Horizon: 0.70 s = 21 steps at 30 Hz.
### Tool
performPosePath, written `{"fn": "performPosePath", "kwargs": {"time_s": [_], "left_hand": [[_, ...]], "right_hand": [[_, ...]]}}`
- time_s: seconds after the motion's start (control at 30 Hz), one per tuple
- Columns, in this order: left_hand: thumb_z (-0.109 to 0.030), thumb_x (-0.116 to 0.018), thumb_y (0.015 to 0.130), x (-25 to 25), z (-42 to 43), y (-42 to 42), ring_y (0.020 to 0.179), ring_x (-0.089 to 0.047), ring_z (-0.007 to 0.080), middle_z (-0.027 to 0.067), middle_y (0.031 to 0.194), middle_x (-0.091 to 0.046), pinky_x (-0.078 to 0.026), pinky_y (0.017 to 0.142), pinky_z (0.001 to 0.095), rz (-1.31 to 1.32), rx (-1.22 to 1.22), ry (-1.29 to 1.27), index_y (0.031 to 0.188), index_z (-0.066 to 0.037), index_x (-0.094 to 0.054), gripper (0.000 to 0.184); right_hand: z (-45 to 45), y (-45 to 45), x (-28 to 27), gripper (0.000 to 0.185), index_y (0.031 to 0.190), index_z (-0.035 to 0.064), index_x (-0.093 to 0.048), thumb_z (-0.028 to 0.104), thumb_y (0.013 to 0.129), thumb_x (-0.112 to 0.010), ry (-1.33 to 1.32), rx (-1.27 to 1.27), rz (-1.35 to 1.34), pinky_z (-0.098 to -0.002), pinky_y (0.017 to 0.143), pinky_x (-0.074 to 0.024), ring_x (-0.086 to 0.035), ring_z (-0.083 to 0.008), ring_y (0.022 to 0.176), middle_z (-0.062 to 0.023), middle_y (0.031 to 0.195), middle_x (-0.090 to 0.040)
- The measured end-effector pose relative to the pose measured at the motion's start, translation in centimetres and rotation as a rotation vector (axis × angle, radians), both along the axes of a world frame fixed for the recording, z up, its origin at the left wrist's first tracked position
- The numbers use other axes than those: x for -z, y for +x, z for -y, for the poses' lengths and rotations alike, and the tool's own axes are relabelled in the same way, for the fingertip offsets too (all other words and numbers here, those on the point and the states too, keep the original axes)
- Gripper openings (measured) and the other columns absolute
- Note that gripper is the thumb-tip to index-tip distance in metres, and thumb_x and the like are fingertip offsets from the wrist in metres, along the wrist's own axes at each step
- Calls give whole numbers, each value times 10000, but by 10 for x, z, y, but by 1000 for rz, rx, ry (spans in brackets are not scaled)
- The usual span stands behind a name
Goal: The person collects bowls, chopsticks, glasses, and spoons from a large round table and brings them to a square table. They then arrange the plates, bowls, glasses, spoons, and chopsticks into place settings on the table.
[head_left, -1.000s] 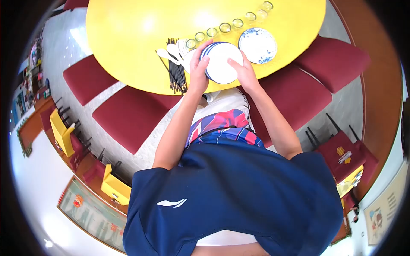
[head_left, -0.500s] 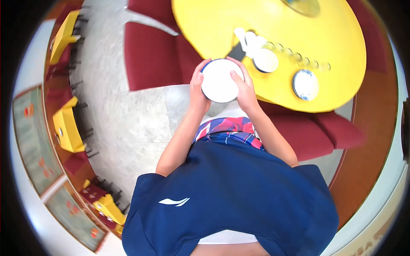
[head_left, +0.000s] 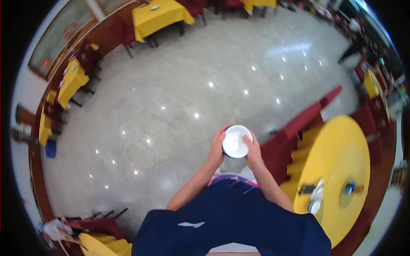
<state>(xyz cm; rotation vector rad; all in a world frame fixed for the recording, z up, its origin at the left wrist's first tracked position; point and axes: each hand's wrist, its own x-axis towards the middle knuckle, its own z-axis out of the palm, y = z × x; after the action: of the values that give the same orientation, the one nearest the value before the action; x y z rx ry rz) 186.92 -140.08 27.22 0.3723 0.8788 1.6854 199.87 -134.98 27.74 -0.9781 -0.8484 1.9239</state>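
Note:
A round white bowl [head_left: 232, 143] with a dark blue outside is held in front of my body, its open top facing up toward me. My left hand [head_left: 216, 146] is wrapped round its left side. On the other side my right hand [head_left: 254, 150] grips it, with the thumb over the rim and reaching inside. Something pale may lie in the bowl, but I cannot make out what. Below both hands is the grey tiled floor.
Close on my right stands a round yellow-covered table [head_left: 341, 162] bearing a stack of white dishes [head_left: 314, 207] and a glass turntable [head_left: 351, 190]. Red chairs [head_left: 277, 153] border it. Another yellow table [head_left: 160, 19] stands across the floor [head_left: 171, 102]. A person [head_left: 57, 232] is at lower left.
My view has swung left, away from the round table, which now lies to my right. The bowl has stayed between both hands, and its hollow inside now shows.

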Motion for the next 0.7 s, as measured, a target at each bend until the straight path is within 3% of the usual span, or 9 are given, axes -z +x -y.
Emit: {"fn": "performPosePath", "kwargs": {"time_s": [0.27,0.37,0.43,0.5,0.7], "left_hand": [[-309,-467,958,35,11,-129,1167,-509,206,130,1260,-531,-395,1000,325,25,-485,-84,1331,-11,-451,478],[-323,-468,958,51,-17,-183,1167,-511,207,132,1260,-535,-391,1005,327,38,-600,-164,1335,-12,-449,489],[-328,-467,959,65,-49,-222,1167,-512,206,130,1257,-538,-392,1004,327,23,-617,-161,1332,-13,-452,489],[-333,-466,960,69,-95,-269,1167,-512,206,129,1254,-541,-393,1003,328,14,-613,-161,1330,-14,-454,489],[-335,-454,968,37,-239,-399,1154,-518,198,123,1244,-548,-393,991,315,-18,-474,-162,1318,-5,-459,481]], "right_hand": [[-46,-167,44,462,1362,25,-393,151,939,-531,-67,-505,80,-323,941,-451,-545,-201,1132,-119,1235,-543],[-76,-232,61,470,1369,25,-385,152,940,-529,-107,-578,39,-324,940,-451,-543,-199,1133,-121,1245,-537],[-109,-274,71,476,1373,25,-378,153,940,-530,-103,-596,17,-322,941,-450,-540,-197,1132,-122,1248,-533],[-152,-314,77,405,1324,31,-464,145,937,-506,-81,-555,55,-306,974,-400,-511,-188,1139,-104,1238,-535],[-289,-434,64,427,1343,37,-448,134,930,-492,-14,-477,24,-309,989,-385,-494,-192,1159,-115,1262,-523]]}}
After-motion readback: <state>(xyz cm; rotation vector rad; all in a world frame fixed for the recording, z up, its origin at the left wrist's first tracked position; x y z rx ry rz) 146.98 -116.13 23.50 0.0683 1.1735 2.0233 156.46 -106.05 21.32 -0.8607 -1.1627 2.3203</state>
